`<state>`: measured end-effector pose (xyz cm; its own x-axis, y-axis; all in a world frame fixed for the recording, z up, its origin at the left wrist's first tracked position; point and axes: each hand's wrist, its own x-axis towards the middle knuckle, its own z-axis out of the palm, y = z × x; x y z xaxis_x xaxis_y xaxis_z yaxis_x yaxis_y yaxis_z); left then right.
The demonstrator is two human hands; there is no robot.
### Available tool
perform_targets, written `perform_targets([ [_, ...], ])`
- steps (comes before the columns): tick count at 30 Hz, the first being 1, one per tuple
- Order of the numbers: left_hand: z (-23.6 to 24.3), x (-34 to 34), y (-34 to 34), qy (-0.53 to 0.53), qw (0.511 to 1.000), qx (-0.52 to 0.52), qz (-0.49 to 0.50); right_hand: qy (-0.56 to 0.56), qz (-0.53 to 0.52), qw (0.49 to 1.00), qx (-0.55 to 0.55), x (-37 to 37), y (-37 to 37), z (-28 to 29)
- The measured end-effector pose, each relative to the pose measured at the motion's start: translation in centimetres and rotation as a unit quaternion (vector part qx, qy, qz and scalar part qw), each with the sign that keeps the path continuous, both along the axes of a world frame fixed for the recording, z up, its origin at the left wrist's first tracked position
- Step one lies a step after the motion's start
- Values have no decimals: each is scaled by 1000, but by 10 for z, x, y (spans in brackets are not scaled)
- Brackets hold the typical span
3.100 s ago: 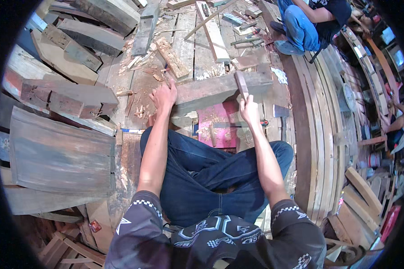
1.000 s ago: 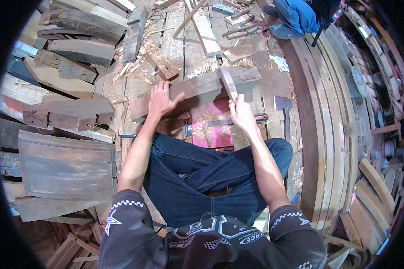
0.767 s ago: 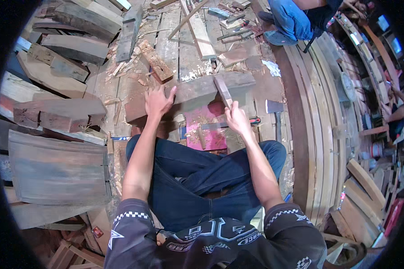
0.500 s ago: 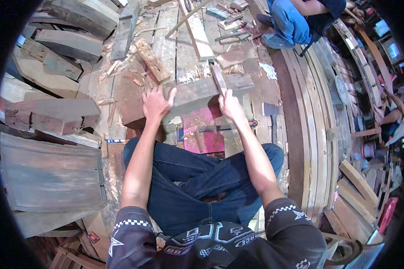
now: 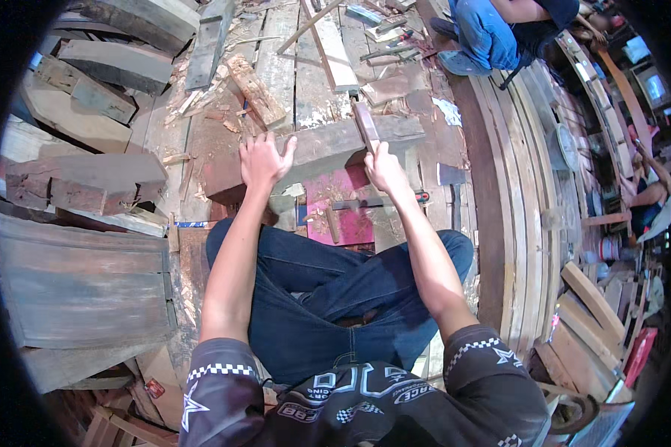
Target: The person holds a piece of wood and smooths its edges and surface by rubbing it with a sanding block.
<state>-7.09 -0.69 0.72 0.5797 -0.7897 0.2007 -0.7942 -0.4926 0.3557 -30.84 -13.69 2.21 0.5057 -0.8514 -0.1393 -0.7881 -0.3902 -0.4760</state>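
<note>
Plank floor (image 5: 276,71): beneath everything. Timber beam (image 5: 317,147): one, lying crosswise on that floor beyond my crossed legs (image 5: 313,272). Pink sheet (image 5: 356,229): on my side of the beam, littered with shavings; a flat-bladed tool (image 5: 359,203) lies across it. My left hand (image 5: 263,162): fingers spread, laid on the beam. My right hand (image 5: 385,171): closed around one end of a brown block-shaped tool (image 5: 365,125), over the beam; contact uncertain. Step, as I judge it: steadying and working the beam. Next move calls for a firm left palm, controlled right grip.
</note>
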Motion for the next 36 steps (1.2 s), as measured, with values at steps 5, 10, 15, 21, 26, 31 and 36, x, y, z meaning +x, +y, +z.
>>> perform_targets([
  [5,-13,6,9,-19,1000,20,3,-25,8,999,23,-31,37,-5],
  [10,-7,6,5,6,999,42,8,-25,12,999,17,-36,40,1],
  [15,1,-3,-2,-11,999,43,8,18,-22,999,16,0,-3,-4],
  [21,-7,6,6,-15,999,36,12,-48,36,998,-20,-41,39,-26],
  [26,3,-5,-2,1,999,34,7,-15,-18,1000,-13,-19,18,-8],
  [31,-7,2,4,-19,1000,5,3,37,-6,999,-14,6,7,-4],
  [36,-6,0,10,-38,999,7,7,-12,-9,1000,-2,-42,60,-7],
])
